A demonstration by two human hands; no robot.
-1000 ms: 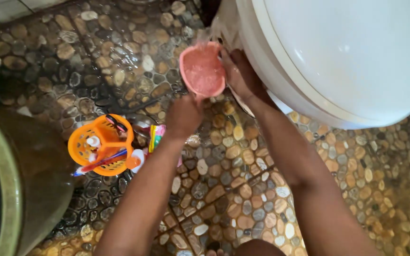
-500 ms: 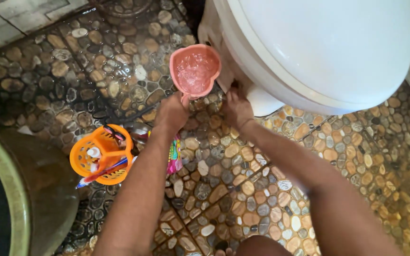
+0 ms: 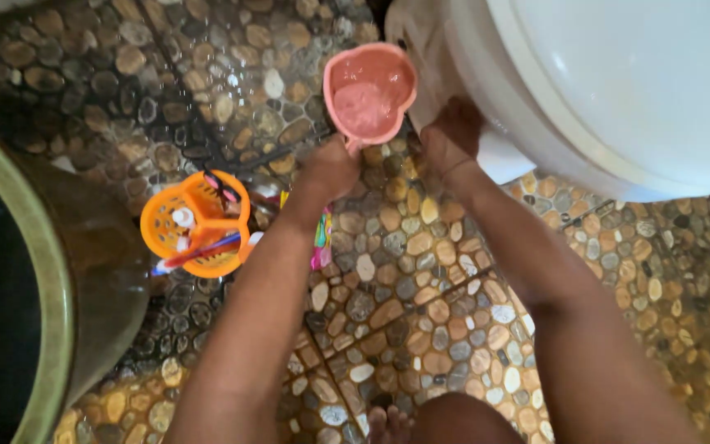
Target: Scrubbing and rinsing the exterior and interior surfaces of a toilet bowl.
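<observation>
Item, as we recorded it: our left hand [image 3: 332,168] was closed around the short handle of a pink heart-shaped scoop [image 3: 369,89], fingers wrapped shut on it, and the scoop was held level above the pebble-patterned floor [image 3: 421,279], just beside the white toilet [image 3: 618,90]. The bowl of the scoop carried a shallow pool of wet, pinkish liquid; we could not tell what it was. Our right hand [image 3: 451,136] was pressed against the lower side of the toilet, fingers curled loosely on the white surface; we could not tell whether anything was pinched beneath them. Change noted against the view of a second before: the scoop then sat close against our right hand, near the rim of the toilet, and both hands were nearly together; half a second later the scoop had moved a little away from the toilet, and in the present entry it stood apart from the right hand, with a clear gap of floor between the two. We judged that the scoop was being kept steady and full while the right hand worked the toilet's side. Also present: an orange plastic basket [image 3: 195,224] holding small brushes and tubes, on the floor to our left, and a large dark tub with a green rim [image 3: 55,271] at the left edge.
</observation>
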